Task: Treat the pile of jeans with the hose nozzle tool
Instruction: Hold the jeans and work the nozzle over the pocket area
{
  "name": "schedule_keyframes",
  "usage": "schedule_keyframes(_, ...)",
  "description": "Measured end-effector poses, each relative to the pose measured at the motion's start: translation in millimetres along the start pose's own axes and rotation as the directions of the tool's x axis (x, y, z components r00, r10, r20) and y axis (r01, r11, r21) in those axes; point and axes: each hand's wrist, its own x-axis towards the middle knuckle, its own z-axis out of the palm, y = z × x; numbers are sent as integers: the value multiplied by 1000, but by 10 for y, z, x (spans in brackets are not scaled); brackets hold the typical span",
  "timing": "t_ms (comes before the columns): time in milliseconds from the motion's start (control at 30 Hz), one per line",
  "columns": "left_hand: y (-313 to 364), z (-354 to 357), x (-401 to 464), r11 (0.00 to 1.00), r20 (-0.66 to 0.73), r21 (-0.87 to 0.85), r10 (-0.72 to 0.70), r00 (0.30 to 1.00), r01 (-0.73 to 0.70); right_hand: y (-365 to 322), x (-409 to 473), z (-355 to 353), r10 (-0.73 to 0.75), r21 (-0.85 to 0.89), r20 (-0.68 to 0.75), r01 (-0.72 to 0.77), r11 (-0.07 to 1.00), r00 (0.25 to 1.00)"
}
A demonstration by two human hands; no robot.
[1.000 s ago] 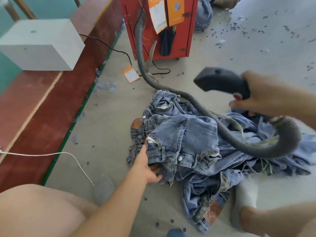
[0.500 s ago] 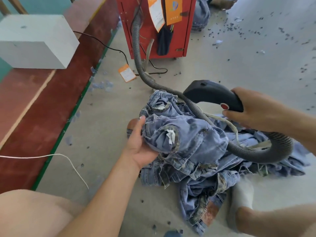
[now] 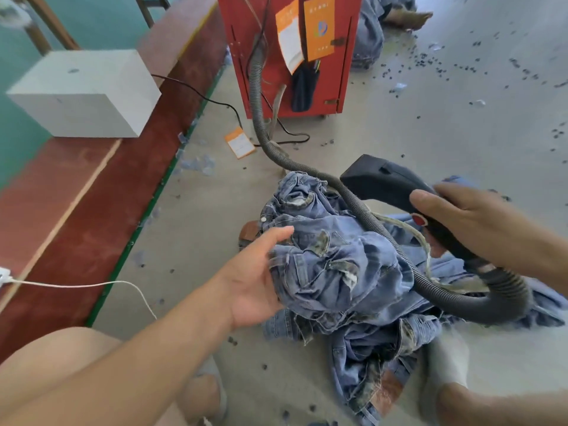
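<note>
The pile of jeans [image 3: 353,272] lies on the grey concrete floor [image 3: 430,133] at centre frame, with the red machine cabinet [image 3: 270,56] at 12 o'clock from it and the white block [image 3: 86,93] well apart at 10 o'clock. The left hand [image 3: 255,281] cups the 9 o'clock edge of the top pair, palm against the bunched denim, thumb laid over the waistband; the fingers are hidden under the fabric, so it cannot be told whether they close on it. The right hand [image 3: 470,219] is wrapped around the handle of the black hose nozzle tool [image 3: 387,182], head pointing toward 10 o'clock and held just above the pile, apart from the cloth. The ribbed grey hose [image 3: 384,235] runs from the cabinet across the jeans and loops back at 4 o'clock into the handle. Judgement: the denim is soft, limp and fairly heavy when stacked; it will sag and fold, not slide. The waistband or a thick seam gives the firmest hold. The hose is springy and may drag the top layers as the nozzle sweeps.
</note>
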Motion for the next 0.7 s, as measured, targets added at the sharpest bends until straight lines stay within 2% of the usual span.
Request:
schedule_keyframes(100, -142, 66, 119, 997, -41, 38, 72, 997, -71, -22, -46, 63, 43, 120, 36, -47, 992, 998)
schedule_keyframes(233, -87, 64, 238, 983, 25, -21, 183, 983, -182, -85, -70, -2, 27, 4, 9, -27, 1000, 1000)
schedule_keyframes(333, 2, 8, 259, 974, 59, -33, 227, 972, -225, -101, -75, -124, 21, -54, 41, -19, 998, 999)
schedule_keyframes(433, 77, -3, 279, 977, 93, -18, 212, 973, -211, -132, -130, -243, 29, -54, 121, -23, 998, 992)
schedule_keyframes(567, 87, -6, 312, 986, 128, -12, 167, 978, -167, -282, -161, -185, 70, -81, 299, -47, 996, 952)
schedule_keyframes(633, 50, 7, 330, 987, 136, 17, 154, 979, -158, -378, -134, -26, 43, -169, 316, 11, 986, 948)
schedule_keyframes(700, 47, -10, 357, 989, 104, -3, 145, 984, -145, -452, -89, 131, -15, -264, 243, 81, 961, 970)
